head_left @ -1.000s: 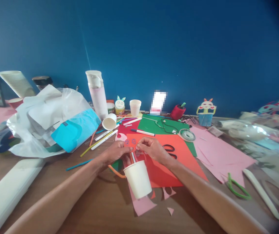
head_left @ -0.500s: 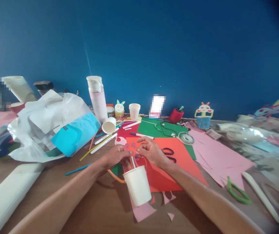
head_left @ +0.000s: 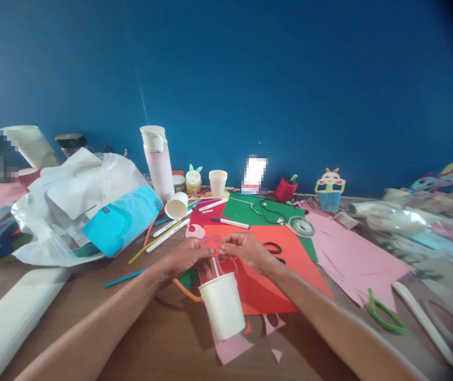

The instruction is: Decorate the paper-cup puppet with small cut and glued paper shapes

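An orange paper face with two blue drawn eyes is held up between my hands. My left hand pinches its left lower edge with thumb and fingers. At the opposite edge, the fingertips of my right hand press together on the same face. Below it, a white stick runs down into a tilted white paper cup. An orange pipe cleaner curves out left of the cup. A pink rounded piece with a red spot shows just above my left fingers.
Black-handled scissors lie on orange paper, right of my hands. Pink scraps are near the front. A plastic bag of paper stands left, with markers beside it. Tape and pink paper lie right.
The view has shifted very slightly. My right fingers, raised a little before, have curled lower against the face's edge. Both hands stay on the paper face.
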A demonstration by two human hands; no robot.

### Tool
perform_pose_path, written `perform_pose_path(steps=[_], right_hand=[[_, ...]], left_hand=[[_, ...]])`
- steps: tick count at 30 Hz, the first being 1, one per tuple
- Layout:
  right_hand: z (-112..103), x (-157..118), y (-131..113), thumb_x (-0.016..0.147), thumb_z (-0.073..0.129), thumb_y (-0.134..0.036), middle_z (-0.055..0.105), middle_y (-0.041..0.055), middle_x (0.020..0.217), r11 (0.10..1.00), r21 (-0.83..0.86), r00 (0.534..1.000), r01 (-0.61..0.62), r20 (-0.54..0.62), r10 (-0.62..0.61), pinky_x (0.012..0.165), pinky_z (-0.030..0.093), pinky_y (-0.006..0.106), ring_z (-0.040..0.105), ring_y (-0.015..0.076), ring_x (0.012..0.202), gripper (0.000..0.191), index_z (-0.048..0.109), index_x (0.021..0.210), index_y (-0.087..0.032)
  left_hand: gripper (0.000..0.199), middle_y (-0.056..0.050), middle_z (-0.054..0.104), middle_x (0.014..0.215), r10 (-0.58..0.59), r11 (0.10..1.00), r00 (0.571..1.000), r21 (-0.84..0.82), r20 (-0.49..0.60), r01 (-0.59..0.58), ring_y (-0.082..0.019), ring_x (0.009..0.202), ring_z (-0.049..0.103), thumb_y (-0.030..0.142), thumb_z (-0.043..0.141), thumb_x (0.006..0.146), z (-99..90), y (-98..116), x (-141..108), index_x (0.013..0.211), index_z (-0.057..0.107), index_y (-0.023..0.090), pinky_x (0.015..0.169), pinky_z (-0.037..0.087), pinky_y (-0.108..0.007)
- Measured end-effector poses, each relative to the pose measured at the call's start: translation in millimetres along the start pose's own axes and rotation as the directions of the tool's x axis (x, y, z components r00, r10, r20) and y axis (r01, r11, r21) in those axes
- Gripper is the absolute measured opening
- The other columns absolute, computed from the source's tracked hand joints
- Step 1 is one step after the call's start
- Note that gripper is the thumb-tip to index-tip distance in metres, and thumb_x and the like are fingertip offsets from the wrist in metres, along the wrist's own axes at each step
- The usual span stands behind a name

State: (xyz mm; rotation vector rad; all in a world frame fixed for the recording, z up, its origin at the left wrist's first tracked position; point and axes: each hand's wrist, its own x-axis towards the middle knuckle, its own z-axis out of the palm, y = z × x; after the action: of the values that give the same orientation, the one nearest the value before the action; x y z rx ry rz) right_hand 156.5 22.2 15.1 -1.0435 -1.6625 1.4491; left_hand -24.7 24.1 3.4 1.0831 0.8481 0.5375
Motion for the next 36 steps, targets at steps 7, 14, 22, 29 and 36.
perform_pose_path(steps=[7,14,22,29,36], right_hand=[[2.3,0.7,3.3,0.07,0.055,-0.026,0.055,-0.0021,0.06,1.0,-0.006,0.999,-0.008,-0.034,0.008,0.056,0.037,0.021,0.049,0.009,0.056,0.013,0.057,0.064,-0.015],[4.3,0.9,3.9,0.069,0.057,-0.027,0.055,-0.0026,0.057,0.997,0.077,0.999,-0.012,-0.036,0.014,0.057,0.039,0.022,0.051,0.0095,0.055,0.013,0.055,0.064,-0.015],[9.4,0.8,0.2,0.066,0.059,-0.023,0.054,-0.0033,0.051,0.985,0.171,0.995,-0.031,-0.088,0.046,0.055,0.039,0.023,0.049,0.0087,0.05,0.011,0.054,0.06,-0.015],[8.5,0.5,1.5,0.066,0.059,-0.024,0.054,-0.003,0.052,0.988,0.152,0.995,-0.022,-0.092,0.036,0.054,0.04,0.023,0.05,0.0091,0.051,0.011,0.054,0.062,-0.015],[7.4,-0.3,2.6,0.067,0.058,-0.024,0.055,-0.0024,0.055,0.995,0.097,0.997,-0.011,-0.072,0.018,0.055,0.04,0.023,0.05,0.0091,0.052,0.012,0.055,0.062,-0.014]], left_hand=[[0.022,-0.003,0.063,0.054,0.017,1.0,1.0,-0.008,-0.005,-0.017,-0.013,0.041,0.057,0.03,0.06,0.067,0.7,-0.5,0.1,0.077,0.061,0.01,0.044,0.044,-0.024],[0.024,-0.005,0.064,0.055,0.007,1.0,1.0,-0.021,-0.025,-0.007,-0.013,0.039,0.056,0.029,0.061,0.067,2.7,0.8,-0.8,0.08,0.061,0.009,0.04,0.042,-0.022],[0.027,-0.005,0.063,0.053,-0.005,0.999,1.0,-0.039,-0.025,0.004,-0.014,0.04,0.057,0.029,0.06,0.067,1.2,-1.2,1.5,0.084,0.061,0.007,0.04,0.043,-0.022],[0.024,-0.006,0.063,0.051,-0.012,0.999,1.0,-0.033,0.02,0.013,-0.013,0.038,0.056,0.03,0.058,0.069,0.5,0.2,0.6,0.077,0.06,0.008,0.04,0.043,-0.021],[0.025,-0.004,0.06,0.046,0.022,0.995,1.0,0.092,-0.005,-0.022,-0.012,0.035,0.052,0.033,0.057,0.069,4.1,5.1,-4.4,0.073,0.059,0.009,0.038,0.039,-0.021]])
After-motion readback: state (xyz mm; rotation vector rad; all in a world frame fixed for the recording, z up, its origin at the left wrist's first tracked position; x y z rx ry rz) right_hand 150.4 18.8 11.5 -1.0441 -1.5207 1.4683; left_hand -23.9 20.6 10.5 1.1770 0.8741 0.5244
